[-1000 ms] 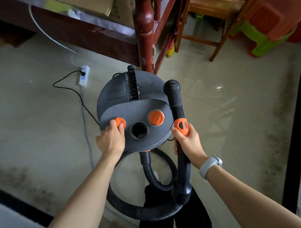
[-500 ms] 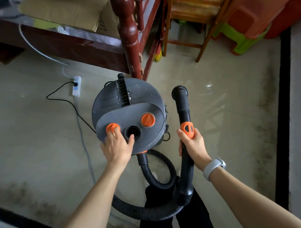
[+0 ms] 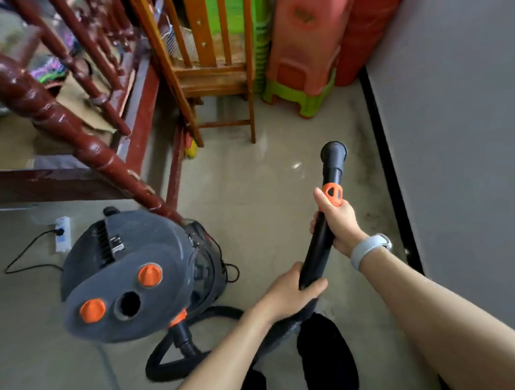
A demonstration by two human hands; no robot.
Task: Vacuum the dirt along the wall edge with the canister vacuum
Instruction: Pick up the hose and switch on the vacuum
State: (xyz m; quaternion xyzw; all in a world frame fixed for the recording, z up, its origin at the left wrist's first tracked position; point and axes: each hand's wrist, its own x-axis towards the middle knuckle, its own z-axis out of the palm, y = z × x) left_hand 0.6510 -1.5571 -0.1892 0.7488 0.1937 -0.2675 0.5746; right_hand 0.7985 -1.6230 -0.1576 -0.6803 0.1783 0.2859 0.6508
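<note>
Hands (image 3: 337, 221) both wrapped around black hose wand (image 3: 324, 230), canister vacuum (image 3: 130, 275) alongside.

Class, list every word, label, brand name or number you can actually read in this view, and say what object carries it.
None can be read.
Small light label on the canister vacuum lid, beside the ribbed handle: too blurred to read.
Embossed mark on the pink plastic stool: too blurred to read.

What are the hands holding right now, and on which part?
Both grip the black vacuum wand: the right hand just below its orange collar, the left hand at its lower end, where the ribbed hose begins.
</note>
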